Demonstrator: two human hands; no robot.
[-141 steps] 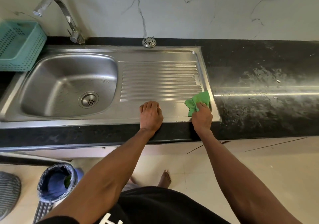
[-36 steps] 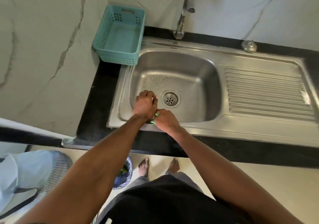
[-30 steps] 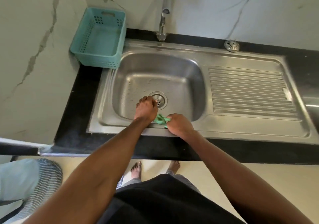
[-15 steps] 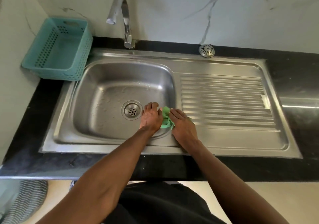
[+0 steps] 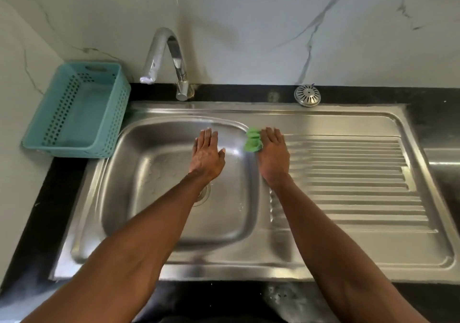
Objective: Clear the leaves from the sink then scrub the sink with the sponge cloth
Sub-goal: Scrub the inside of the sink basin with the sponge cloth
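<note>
The right hand [image 5: 273,154] lies palm down with straight fingers at the far left corner of the sink's [image 5: 348,113] ribbed drainboard [image 5: 348,180], just beside the basin's [image 5: 174,198] far right corner. The green cloth [image 5: 253,140] is bunched against that hand's thumb side and partly under it, sitting on the rim between basin and drainboard. The left hand [image 5: 207,157] is flat as well, fingers straight and together, thumb out, held over the basin's far wall; whether it touches the steel I cannot tell. It holds nothing and is clear of the cloth. The drain [image 5: 204,194] shows just beside the left wrist. A tap [image 5: 171,58] stands at the sink's far edge, a teal basket [image 5: 74,111] on the counter's [image 5: 433,118] far left corner, and a strainer cap [image 5: 307,95] on the counter's far edge.
</note>
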